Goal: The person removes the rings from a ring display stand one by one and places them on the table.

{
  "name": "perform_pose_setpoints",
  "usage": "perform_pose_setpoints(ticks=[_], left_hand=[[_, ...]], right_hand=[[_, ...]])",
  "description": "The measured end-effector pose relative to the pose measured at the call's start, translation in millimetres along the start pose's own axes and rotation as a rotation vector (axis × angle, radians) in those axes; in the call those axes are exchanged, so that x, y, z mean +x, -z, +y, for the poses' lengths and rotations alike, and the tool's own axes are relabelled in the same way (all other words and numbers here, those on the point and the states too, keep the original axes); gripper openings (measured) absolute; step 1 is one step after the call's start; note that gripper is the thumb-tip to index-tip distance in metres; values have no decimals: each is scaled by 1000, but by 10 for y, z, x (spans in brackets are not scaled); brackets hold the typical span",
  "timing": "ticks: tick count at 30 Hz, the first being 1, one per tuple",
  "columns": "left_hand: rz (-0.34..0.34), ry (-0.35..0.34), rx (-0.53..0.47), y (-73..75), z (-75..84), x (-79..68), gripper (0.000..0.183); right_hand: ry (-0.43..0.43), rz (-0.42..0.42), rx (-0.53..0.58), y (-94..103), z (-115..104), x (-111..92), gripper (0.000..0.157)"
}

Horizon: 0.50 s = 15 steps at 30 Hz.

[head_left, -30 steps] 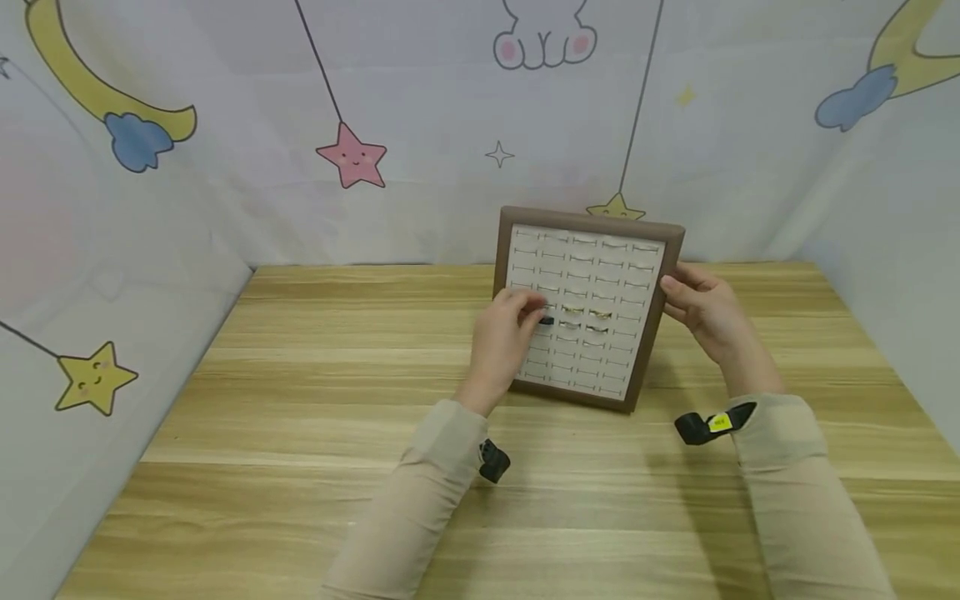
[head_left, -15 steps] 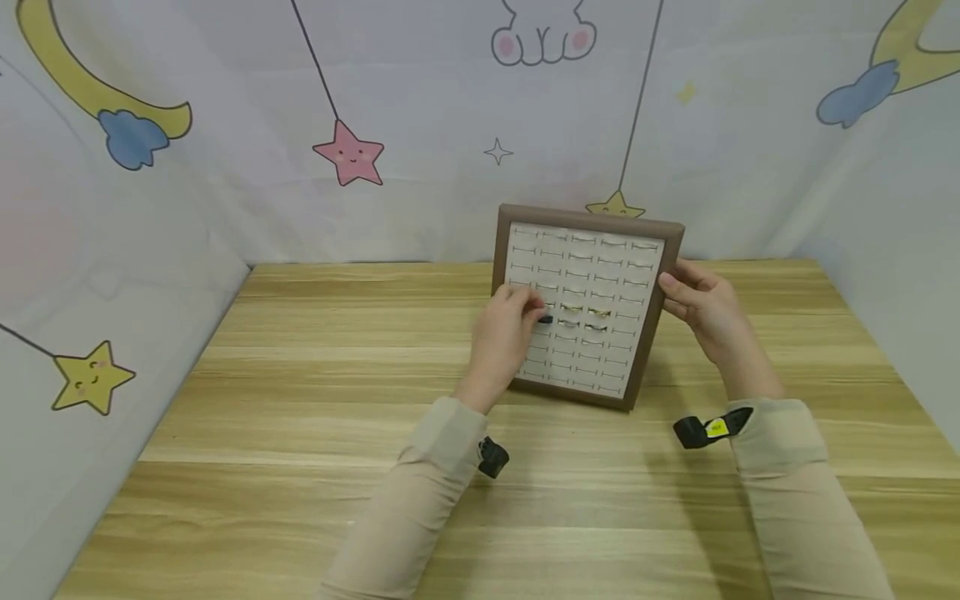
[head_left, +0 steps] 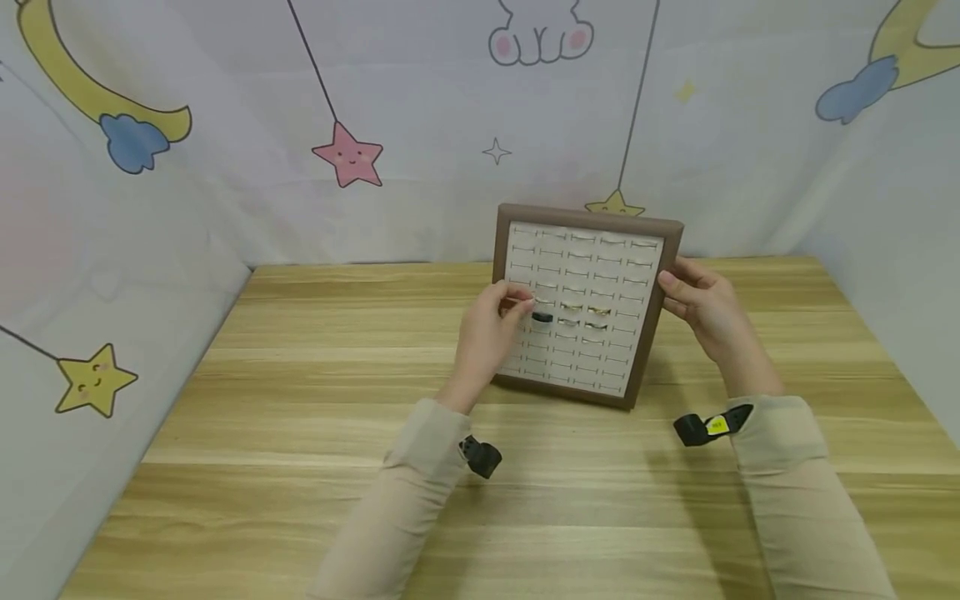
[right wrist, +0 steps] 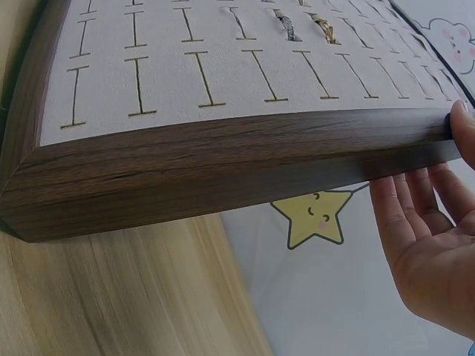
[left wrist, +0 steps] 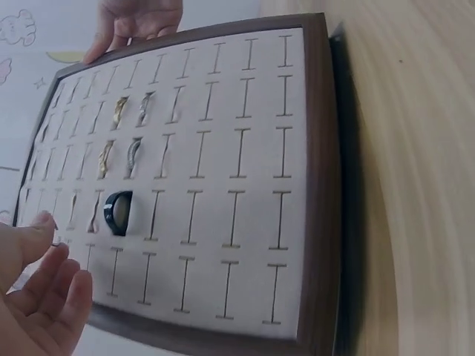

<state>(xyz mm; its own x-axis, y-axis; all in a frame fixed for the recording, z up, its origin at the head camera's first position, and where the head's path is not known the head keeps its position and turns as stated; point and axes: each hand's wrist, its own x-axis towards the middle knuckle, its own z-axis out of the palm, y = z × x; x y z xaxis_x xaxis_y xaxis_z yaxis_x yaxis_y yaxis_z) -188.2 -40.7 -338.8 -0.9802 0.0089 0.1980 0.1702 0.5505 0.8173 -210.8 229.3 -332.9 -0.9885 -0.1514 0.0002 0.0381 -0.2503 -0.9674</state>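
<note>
My right grip [head_left: 701,315] clasps the board [head_left: 588,265], right edge; slackening could tip it. Left grip [head_left: 486,332]: I can't tell if empty.

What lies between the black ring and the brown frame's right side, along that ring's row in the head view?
Two silver-coloured rings, then a bare slot. The head view shows this; the left wrist view agrees.

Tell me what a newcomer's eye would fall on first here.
Probably the brown-framed ring display board, right of centre in the head view, its right edge gripped by the right hand. Next, the chunky black ring left of two silver rings, which sit below two gold rings. Behind, a pink star brightens the backdrop.
</note>
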Motion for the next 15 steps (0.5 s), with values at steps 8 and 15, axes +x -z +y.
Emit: perform_pose_setpoints(ticks=[8, 15], left_hand=[[129, 91, -124, 251, -216, 80, 22], [202, 167, -157, 510, -549, 79, 24]], right_hand=[[12, -10, 41, -8, 5, 8, 19], [14, -16, 51, -7, 16, 11, 19]])
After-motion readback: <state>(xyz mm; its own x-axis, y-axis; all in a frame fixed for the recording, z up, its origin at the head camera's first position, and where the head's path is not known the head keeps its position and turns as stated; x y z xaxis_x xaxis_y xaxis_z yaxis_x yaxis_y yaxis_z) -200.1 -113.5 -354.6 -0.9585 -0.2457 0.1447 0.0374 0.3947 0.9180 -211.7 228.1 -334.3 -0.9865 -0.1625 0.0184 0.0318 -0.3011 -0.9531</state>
